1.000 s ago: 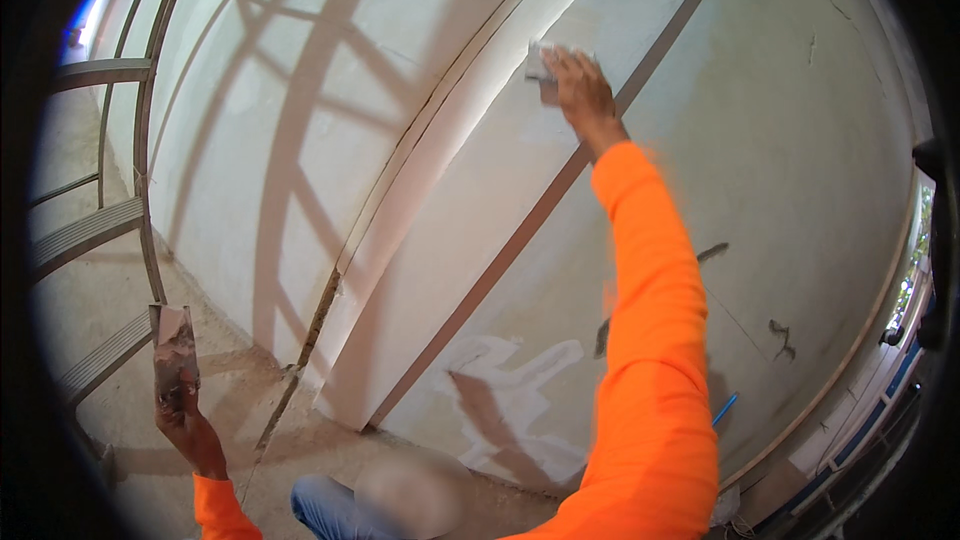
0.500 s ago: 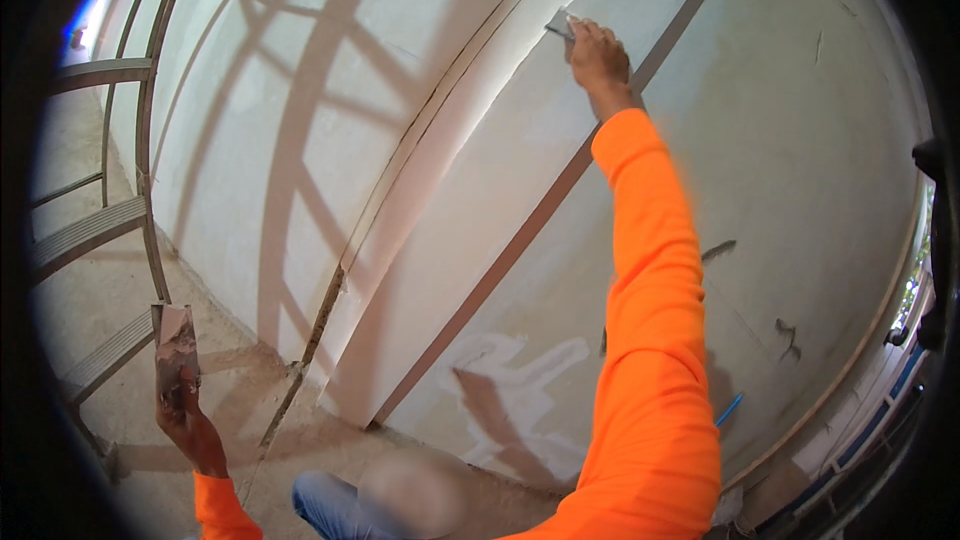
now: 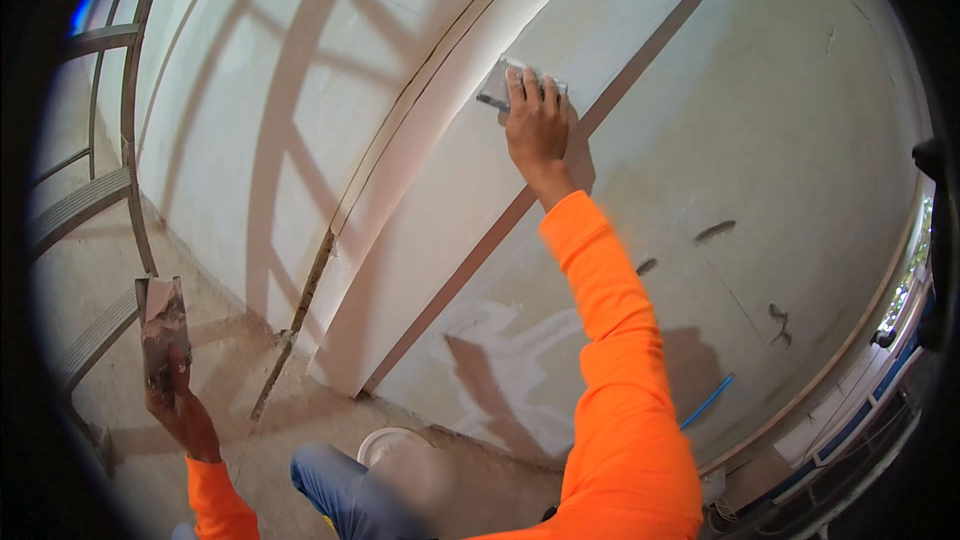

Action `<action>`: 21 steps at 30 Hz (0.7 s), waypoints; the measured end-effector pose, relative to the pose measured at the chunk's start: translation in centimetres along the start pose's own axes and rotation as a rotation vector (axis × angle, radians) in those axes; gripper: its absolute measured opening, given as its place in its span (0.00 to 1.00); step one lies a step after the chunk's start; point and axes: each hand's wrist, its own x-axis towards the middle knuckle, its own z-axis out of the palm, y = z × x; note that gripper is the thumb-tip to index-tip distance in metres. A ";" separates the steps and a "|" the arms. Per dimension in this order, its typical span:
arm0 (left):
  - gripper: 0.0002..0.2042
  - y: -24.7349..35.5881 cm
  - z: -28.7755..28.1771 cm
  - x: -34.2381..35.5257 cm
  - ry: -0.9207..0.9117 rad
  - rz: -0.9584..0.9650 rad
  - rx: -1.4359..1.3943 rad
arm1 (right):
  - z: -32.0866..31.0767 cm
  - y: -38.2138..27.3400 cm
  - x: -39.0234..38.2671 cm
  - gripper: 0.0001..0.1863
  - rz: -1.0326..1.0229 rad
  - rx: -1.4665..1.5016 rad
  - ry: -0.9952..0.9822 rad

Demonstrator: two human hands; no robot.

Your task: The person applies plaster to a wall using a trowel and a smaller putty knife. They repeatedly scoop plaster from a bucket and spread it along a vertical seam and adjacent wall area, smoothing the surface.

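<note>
High on the pale wall band (image 3: pixel 480 150), my right hand (image 3: pixel 540 130) grips a flat grey putty blade (image 3: pixel 491 88). Its fingers lie over the back of the blade, which rests against the plaster by the band's upper left edge. Low at the left, my left hand (image 3: pixel 183 418) holds a second putty blade (image 3: pixel 162 315) upright. Pinkish-white putty is smeared across that blade's face, and it stands away from the wall, in front of the ladder. My left fingers are partly hidden behind the blade and in shadow.
A metal ladder (image 3: pixel 128 140) stands at the left, casting shadows on the wall. Near my jeans-clad knee (image 3: pixel 335 485) a round white bucket (image 3: pixel 385 437) is partly hidden by a blur. A blue tube (image 3: pixel 708 402) sticks out of the right wall, and a metal frame (image 3: pixel 850 460) lies lower right.
My right hand has come down and left along the wall band with its blade, now showing more of the blade's face. The view has shifted slightly; the bucket's rim now shows.
</note>
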 end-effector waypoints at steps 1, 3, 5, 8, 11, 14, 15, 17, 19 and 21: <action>0.15 0.1 0.0 0.0 0.001 -0.004 -0.003 | -0.4 -1.1 -1.4 0.26 -0.013 0.003 0.003; 0.15 0.1 0.0 -0.1 0.006 -0.009 0.008 | -1.6 -3.0 -3.8 0.26 -0.081 -0.013 -0.035; 0.14 0.2 0.1 -0.1 0.013 -0.009 0.034 | -2.7 -3.1 -3.6 0.25 -0.096 0.002 -0.011; 0.14 0.1 0.3 -0.1 0.025 0.000 -0.006 | -3.5 0.8 2.0 0.24 -0.048 -0.029 0.098; 0.13 0.2 0.6 0.0 -0.012 0.011 -0.012 | -2.8 6.1 10.0 0.23 -0.059 -0.104 0.110; 0.13 0.4 0.8 -0.2 -0.021 0.027 0.013 | -2.1 7.2 10.6 0.25 -0.123 -0.107 0.221; 0.12 0.5 0.8 -0.2 -0.017 0.029 0.003 | -2.1 6.7 9.2 0.26 -0.133 -0.052 0.167; 0.12 0.5 0.8 -0.4 0.014 0.027 0.019 | -2.4 4.9 5.0 0.26 -0.182 -0.087 0.026; 0.12 0.4 0.8 -0.4 0.047 0.066 0.018 | -3.0 4.2 3.4 0.25 -0.165 -0.082 -0.002; 0.12 0.4 0.8 -0.3 0.052 0.080 0.004 | -3.5 5.6 5.0 0.25 -0.093 -0.063 0.007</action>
